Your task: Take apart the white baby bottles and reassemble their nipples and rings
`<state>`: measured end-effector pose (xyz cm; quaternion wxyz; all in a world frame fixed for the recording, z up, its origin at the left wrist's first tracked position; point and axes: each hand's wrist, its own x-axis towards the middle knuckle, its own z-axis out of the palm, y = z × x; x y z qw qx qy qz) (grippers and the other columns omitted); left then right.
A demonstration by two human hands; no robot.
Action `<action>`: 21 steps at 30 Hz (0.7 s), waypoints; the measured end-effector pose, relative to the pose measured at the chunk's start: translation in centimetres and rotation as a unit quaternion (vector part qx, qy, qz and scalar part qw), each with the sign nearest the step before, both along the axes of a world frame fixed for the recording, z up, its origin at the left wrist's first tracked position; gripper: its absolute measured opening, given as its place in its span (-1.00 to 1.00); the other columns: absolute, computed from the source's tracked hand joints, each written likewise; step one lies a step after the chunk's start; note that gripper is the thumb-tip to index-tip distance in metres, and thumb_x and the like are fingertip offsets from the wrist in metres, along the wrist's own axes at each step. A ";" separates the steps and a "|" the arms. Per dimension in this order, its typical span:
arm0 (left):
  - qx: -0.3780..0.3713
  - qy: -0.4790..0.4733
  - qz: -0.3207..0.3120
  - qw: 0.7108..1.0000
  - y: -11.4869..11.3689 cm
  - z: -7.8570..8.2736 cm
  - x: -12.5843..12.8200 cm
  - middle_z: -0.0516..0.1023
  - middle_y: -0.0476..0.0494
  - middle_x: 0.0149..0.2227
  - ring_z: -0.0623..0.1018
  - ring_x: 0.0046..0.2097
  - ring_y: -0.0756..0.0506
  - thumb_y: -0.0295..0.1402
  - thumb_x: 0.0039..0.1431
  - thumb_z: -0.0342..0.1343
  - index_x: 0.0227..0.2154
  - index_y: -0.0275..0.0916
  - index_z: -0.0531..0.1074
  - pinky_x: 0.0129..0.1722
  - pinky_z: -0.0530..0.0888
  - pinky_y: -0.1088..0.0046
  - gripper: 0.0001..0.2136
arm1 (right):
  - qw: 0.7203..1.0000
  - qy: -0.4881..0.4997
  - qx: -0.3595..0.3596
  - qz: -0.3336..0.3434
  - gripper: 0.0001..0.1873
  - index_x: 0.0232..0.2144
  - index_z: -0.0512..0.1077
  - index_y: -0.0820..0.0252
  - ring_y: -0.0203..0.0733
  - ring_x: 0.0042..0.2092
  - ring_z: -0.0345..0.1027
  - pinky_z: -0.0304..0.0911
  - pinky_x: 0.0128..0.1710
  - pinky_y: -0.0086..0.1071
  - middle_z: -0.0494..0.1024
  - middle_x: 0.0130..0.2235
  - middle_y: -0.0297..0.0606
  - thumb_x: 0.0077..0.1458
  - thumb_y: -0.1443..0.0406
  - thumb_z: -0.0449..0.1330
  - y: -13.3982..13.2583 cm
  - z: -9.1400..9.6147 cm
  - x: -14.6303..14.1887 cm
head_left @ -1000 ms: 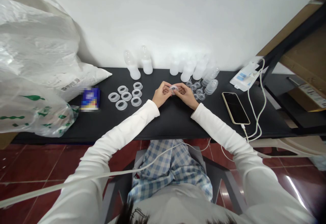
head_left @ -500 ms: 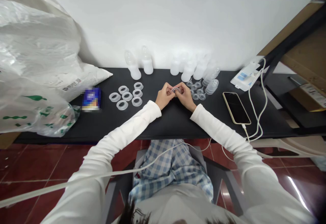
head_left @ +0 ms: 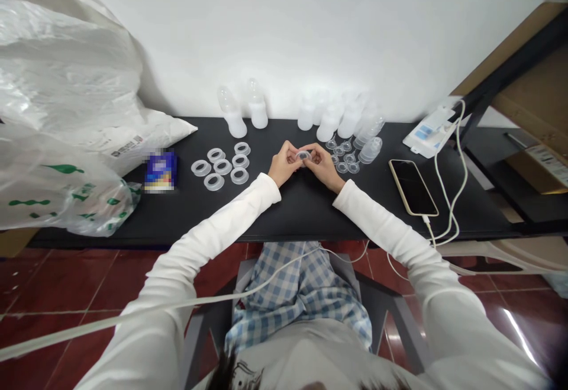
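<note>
Both my hands meet over the middle of the black table (head_left: pixel 293 212). My left hand (head_left: pixel 281 166) and my right hand (head_left: pixel 323 166) pinch the same small clear plastic ring (head_left: pixel 303 155) between their fingertips. Left of my hands lie several clear rings (head_left: pixel 222 166) in two rows. Just right of my hands sits a cluster of small clear nipple-like pieces (head_left: pixel 345 158) and a stack of clear caps (head_left: pixel 369 150). Translucent baby bottles (head_left: pixel 242 108) and more bottles (head_left: pixel 331 116) stand along the wall.
Large plastic bags (head_left: pixel 62 123) fill the table's left end, with a small blue box (head_left: pixel 160 171) beside them. A phone (head_left: pixel 413 187) lies at the right, plugged into a white cable (head_left: pixel 448 200) that runs to a white pack (head_left: pixel 430 131). Shelving stands at the far right.
My hands have stayed together at the table's middle, shifting only slightly while turning the small ring between the fingers. Nothing else has moved.
</note>
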<state>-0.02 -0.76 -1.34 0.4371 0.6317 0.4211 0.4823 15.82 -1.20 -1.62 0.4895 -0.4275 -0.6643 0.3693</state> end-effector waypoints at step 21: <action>0.048 -0.078 -0.020 0.996 2.7 -1.1 0.0 0.47 -0.08 -0.14 0.57 -0.13 -0.02 -0.44 0.09 0.22 -0.10 -0.11 0.26 -0.08 0.53 0.40 -0.66 | 0.999 0.051 0.011 -0.006 -0.49 -0.25 0.43 0.10 -0.28 -0.33 0.32 0.33 -0.32 -0.34 0.51 -0.27 -0.30 0.01 -0.17 0.30 -0.1 1.7 1.0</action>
